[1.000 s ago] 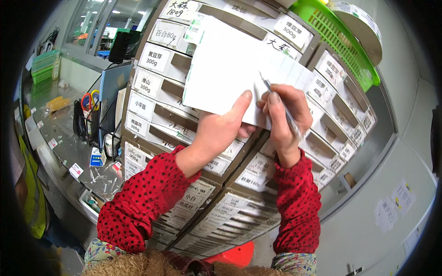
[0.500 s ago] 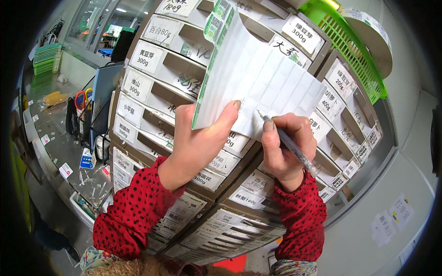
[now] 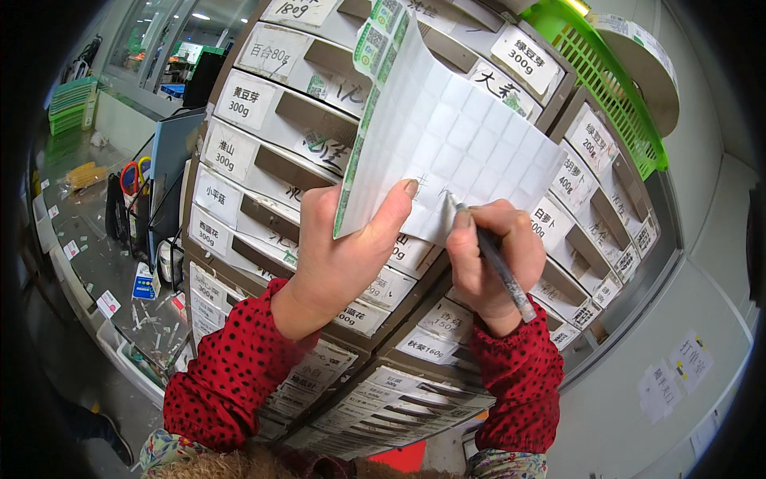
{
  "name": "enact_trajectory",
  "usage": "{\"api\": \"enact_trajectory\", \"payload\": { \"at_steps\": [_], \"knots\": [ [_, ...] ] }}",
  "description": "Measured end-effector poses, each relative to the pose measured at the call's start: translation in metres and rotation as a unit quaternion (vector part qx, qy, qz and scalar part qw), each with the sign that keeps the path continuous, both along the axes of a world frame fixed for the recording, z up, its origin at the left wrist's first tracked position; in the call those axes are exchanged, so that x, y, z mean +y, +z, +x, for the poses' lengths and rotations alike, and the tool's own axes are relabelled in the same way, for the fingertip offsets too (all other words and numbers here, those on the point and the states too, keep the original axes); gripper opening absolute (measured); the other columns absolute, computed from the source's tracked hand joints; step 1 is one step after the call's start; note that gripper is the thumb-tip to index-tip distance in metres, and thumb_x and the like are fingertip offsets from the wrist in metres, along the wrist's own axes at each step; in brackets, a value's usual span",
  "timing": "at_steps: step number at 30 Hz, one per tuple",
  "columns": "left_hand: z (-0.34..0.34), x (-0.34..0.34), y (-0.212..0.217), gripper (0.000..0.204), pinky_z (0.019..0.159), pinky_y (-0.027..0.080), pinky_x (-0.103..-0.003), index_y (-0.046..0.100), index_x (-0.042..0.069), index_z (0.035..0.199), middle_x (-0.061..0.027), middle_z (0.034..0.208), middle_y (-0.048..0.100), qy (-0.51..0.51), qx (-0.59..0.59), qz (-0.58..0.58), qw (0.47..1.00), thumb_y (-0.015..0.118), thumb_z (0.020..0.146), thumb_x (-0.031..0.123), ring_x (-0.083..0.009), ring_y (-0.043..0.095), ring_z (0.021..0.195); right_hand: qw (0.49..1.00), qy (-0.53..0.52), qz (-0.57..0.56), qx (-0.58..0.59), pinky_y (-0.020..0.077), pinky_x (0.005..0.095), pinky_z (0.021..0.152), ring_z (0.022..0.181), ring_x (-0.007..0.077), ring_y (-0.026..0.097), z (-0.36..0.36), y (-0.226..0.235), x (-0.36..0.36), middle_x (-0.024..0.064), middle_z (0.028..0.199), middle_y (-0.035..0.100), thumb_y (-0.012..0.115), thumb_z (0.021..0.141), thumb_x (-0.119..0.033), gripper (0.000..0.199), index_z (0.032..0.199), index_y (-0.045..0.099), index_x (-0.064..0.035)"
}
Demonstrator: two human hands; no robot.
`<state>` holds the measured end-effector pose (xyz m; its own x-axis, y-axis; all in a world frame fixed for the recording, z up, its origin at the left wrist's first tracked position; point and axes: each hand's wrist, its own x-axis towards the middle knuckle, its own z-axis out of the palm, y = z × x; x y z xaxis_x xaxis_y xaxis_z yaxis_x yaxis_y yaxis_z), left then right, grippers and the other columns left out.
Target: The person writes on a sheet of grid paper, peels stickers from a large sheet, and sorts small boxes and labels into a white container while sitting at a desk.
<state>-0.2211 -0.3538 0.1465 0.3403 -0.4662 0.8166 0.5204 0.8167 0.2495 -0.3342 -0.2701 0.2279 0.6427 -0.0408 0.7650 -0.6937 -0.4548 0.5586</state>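
My left hand point(image 3: 339, 247) pinches the lower left part of a folded white sheet point(image 3: 479, 140), its thumb on top. Green printed labels point(image 3: 371, 60) show along the folded left edge, and a faint grid marks the white face. A slim dark-grey pen point(image 3: 508, 281) is gripped in my right hand point(image 3: 487, 255), its tip on the paper. Small dark handwritten strokes show on the sheet between my left thumb and the pen tip. Both hands are in front of a rack of labelled drawers point(image 3: 263, 104).
Upper right, a green plastic basket point(image 3: 606, 84) leans beside a large round roll point(image 3: 642, 64). To the left, a worktop point(image 3: 92, 231) carries scissors with coloured handles point(image 3: 130, 177), a blue board point(image 3: 177, 152), paper scraps and green trays point(image 3: 72, 104). Paper notes point(image 3: 690, 359) hang on the right wall.
Darker handwritten strokes now show on the sheet beside my left thumb. The pen has tilted a little more upright. My left hand still holds the sheet, and the view has shifted slightly.
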Motion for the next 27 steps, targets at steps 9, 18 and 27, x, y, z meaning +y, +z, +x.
{"api": "enact_trajectory", "payload": {
  "at_steps": [9,18,27],
  "knots": [
    [-0.0009,0.005,0.0006,0.012,0.043,0.04,-0.028,0.063,-0.004,0.076,-0.0085,0.055,0.059,-0.036,0.015,0.023,0.999,0.065,0.084,0.004,-0.0103,0.055,0.046,1.0,0.002,0.023,-0.006,0.0356,0.03,0.038,0.039,0.0194,0.046,-0.0011,-0.0036,0.0041,0.0075,0.055,0.05,0.069,0.065,0.007,0.02,0.072,0.052,-0.0027],
    [0.0009,0.0061,0.0008,0.012,0.045,0.041,-0.029,0.064,-0.005,0.083,-0.0098,0.057,0.06,-0.034,0.01,0.033,0.999,0.063,0.085,0.006,-0.0125,0.056,0.047,1.0,-0.011,0.019,-0.004,0.0351,0.0293,0.038,0.039,0.019,0.047,-0.0025,-0.0047,0.0025,0.0078,0.054,0.051,0.069,0.066,0.006,0.019,0.072,0.053,-0.0026],
    [0.0055,0.0081,-0.0008,0.015,0.044,0.04,-0.03,0.064,-0.004,0.08,-0.0086,0.055,0.058,-0.03,0.001,0.035,0.999,0.064,0.085,0.009,-0.0117,0.055,0.046,0.999,-0.006,0.042,0.003,0.0342,0.0305,0.038,0.038,0.0204,0.045,0.0012,-0.0044,0.0098,0.0078,0.053,0.049,0.069,0.066,0.005,0.019,0.07,0.052,-0.0028]
  ]
}}
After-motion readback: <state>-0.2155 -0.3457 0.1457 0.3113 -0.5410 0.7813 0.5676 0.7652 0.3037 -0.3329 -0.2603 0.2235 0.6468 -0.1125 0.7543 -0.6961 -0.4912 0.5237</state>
